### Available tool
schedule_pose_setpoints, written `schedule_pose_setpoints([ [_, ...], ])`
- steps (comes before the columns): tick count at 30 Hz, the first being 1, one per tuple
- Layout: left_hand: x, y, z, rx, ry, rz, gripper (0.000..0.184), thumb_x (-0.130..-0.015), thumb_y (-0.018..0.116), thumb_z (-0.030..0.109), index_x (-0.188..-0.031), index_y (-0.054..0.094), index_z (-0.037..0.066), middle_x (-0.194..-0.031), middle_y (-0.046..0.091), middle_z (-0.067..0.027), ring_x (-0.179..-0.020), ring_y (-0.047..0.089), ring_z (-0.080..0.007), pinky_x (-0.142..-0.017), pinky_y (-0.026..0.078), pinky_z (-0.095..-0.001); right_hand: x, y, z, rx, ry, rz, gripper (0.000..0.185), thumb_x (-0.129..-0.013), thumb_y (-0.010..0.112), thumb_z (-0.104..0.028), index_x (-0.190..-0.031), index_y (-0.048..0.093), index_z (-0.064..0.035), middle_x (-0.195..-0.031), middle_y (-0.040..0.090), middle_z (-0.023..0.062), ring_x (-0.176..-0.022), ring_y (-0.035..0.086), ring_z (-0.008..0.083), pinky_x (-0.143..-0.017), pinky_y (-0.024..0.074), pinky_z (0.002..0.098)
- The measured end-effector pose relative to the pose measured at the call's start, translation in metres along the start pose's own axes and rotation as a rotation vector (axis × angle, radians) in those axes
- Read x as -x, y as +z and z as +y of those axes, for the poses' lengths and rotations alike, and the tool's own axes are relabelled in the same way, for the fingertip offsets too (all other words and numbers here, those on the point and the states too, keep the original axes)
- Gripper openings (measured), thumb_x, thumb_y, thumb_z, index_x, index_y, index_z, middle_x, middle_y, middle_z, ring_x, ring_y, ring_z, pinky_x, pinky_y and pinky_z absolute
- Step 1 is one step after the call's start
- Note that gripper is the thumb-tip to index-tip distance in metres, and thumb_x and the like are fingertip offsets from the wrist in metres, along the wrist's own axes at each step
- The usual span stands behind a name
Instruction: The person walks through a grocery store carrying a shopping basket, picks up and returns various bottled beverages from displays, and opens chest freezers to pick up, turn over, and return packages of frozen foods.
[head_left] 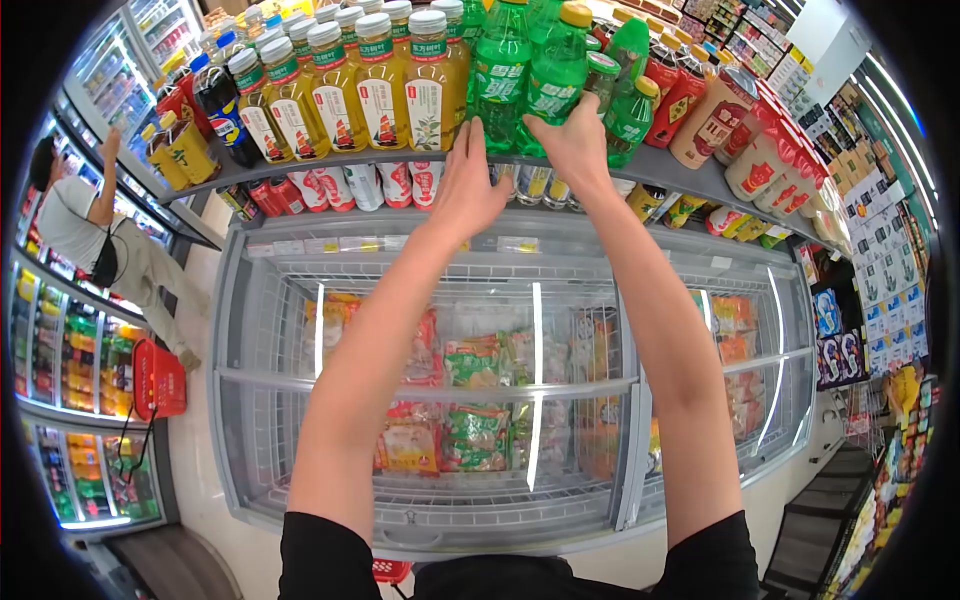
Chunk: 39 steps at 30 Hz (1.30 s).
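Observation:
My right hand is around the lower part of a green soda bottle with a yellow cap, thumb on one side and fingers on the other. Its neighbour, another green soda bottle, stands upright at the shelf's front. My left hand is beside that bottle's base, fingers stretched upward along its left side; whether they touch it I cannot tell. Further left are rows of amber tea bottles with white caps. A smaller green bottle stands to the right of my right hand.
Below the grey shelf are cans and a glass-topped freezer with bagged food. Red-labelled bottles and large tan containers line the right. At left, a person stands by drink coolers, near a red basket.

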<state>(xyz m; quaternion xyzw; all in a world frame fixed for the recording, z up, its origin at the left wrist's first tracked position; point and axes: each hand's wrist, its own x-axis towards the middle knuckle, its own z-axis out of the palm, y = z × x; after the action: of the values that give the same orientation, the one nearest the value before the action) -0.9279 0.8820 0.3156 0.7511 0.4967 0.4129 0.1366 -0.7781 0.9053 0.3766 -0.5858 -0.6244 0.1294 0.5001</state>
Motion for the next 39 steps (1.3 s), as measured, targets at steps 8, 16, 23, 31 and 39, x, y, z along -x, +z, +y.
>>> schedule_pose_setpoints([
  [8, 0.001, 0.003, -0.002, -0.115, -0.047, -0.017, 0.081, -0.075, 0.065, 0.018, -0.137, 0.020, -0.008, -0.135, 0.033, -0.0258, -0.125, 0.033, -0.0381, -0.104, 0.030, -0.0410, 0.004, 0.004, 0.000, 0.208, 0.076, 0.036, 0.061, -0.072, 0.073, -0.030, -0.111, 0.045, 0.0063, -0.097, 0.062, 0.0263, -0.093, 0.061, 0.0391, -0.079, 0.0476, 0.0423],
  [16, 0.003, 0.008, -0.002, -0.220, -0.001, 0.024, 0.075, -0.075, 0.064, 0.016, -0.134, 0.026, -0.009, -0.132, 0.038, -0.0226, -0.120, 0.036, -0.0371, -0.100, 0.035, -0.0419, -0.001, -0.064, 0.045, 0.122, -0.078, 0.249, 0.058, -0.074, 0.068, -0.022, -0.116, 0.042, 0.0092, -0.102, 0.059, 0.0257, -0.095, 0.059, 0.0360, -0.082, 0.0464, 0.0384],
  [23, 0.009, 0.007, 0.000, -0.261, 0.014, 0.001, 0.072, -0.076, 0.064, 0.015, -0.133, 0.027, -0.009, -0.134, 0.036, -0.0223, -0.122, 0.035, -0.0374, -0.102, 0.034, -0.0413, -0.027, -0.070, 0.088, -0.061, 0.219, -0.046, 0.052, -0.069, 0.073, -0.032, -0.104, 0.056, 0.0031, -0.103, 0.063, 0.0167, -0.095, 0.060, 0.0262, -0.083, 0.0448, 0.0341],
  [31, 0.130, -0.011, 0.032, 0.114, -0.024, -0.170, 0.059, -0.084, 0.058, 0.014, -0.136, 0.033, 0.002, -0.132, 0.042, -0.0207, -0.124, 0.041, -0.0342, -0.099, 0.036, -0.0398, 0.045, -0.104, 0.040, -0.373, 0.078, 0.155, 0.044, -0.074, 0.073, -0.019, -0.106, 0.053, 0.0024, -0.097, 0.062, 0.0095, -0.087, 0.059, 0.0169, -0.078, 0.0466, 0.0306],
  [39, 0.245, -0.015, 0.104, 1.504, -0.808, -0.569, 0.057, -0.096, 0.031, 0.049, -0.130, 0.039, 0.004, -0.113, 0.058, -0.0166, -0.092, 0.061, -0.0232, -0.073, 0.049, -0.0341, 0.246, -0.123, 0.009, -0.624, 0.529, -0.245, 0.049, -0.078, 0.067, -0.025, -0.115, 0.051, 0.0026, -0.104, 0.060, 0.0103, -0.094, 0.056, 0.0172, -0.087, 0.0426, 0.0308],
])
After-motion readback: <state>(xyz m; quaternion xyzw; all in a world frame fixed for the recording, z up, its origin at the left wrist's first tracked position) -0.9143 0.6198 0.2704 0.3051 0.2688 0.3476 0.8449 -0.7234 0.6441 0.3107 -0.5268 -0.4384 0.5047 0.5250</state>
